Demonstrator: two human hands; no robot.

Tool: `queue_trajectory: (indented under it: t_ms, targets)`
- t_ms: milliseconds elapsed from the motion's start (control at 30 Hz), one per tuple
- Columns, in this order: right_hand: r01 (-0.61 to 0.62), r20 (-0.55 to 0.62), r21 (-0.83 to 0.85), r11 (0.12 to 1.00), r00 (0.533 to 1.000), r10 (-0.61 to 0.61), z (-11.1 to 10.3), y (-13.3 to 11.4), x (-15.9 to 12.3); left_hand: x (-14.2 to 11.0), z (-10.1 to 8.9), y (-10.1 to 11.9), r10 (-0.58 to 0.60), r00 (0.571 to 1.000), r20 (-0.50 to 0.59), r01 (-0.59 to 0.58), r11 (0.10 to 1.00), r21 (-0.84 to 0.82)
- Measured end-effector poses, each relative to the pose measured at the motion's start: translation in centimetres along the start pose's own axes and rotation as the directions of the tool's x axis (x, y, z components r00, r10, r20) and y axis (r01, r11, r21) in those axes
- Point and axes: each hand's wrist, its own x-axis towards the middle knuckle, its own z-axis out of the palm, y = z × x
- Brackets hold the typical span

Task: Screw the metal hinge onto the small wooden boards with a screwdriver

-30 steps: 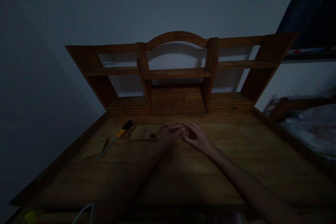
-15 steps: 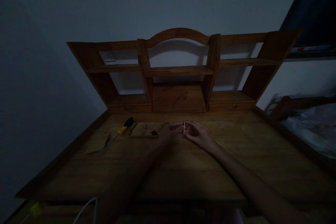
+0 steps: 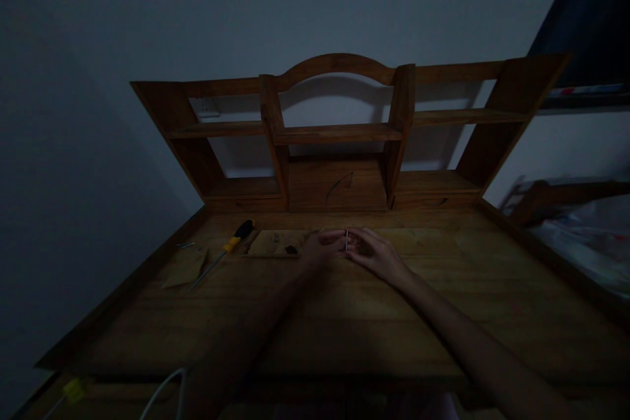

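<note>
The scene is dim. Both my hands meet at the far middle of a wooden desk (image 3: 344, 321). My left hand (image 3: 322, 248) and my right hand (image 3: 377, 252) pinch a small thin metal pin or screw (image 3: 346, 240), which stands upright between their fingertips. They hover over the right end of a flat wooden board (image 3: 275, 243) lying on the desk. A dark spot shows on that board near my left hand. A screwdriver (image 3: 221, 254) with a yellow and black handle lies to the left of the board.
A wooden hutch (image 3: 339, 138) with shelves stands at the back of the desk. A small flat wood piece (image 3: 184, 267) lies at the left. A white cable (image 3: 162, 394) hangs at the near edge. Bedding (image 3: 585, 236) shows at the right.
My hands stay together on the pin, which has turned more upright. The camera has shifted slightly, and nothing else on the desk has moved.
</note>
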Motion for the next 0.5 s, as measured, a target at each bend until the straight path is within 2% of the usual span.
queue_trajectory:
  t_ms: [133, 300, 433, 500]
  targets:
    - [0.014, -0.003, -0.013, 1.0, 1.0, -0.014, 0.19, 0.34, -0.11, -0.3, 0.21, 0.58, 0.009, 1.0, -0.008, -0.009, 1.0, 0.026]
    - [0.013, 0.012, -0.008, 1.0, 1.0, -0.013, 0.22, 0.58, -0.14, -0.31, 0.01, 0.97, 0.018, 0.999, 0.031, -0.019, 0.999, 0.04]
    - [-0.075, -0.002, 0.078, 0.994, 0.997, 0.076, 0.24, 0.15, 0.0, 0.05, -0.33, 0.57, 0.017, 0.999, -0.04, -0.016, 1.0, 0.018]
    - [-0.181, -0.015, 0.215, 0.96, 0.982, 0.188, 0.46, 0.01, 0.14, 0.24, -0.4, 0.3, 0.007, 0.998, -0.064, -0.008, 1.0, -0.025]
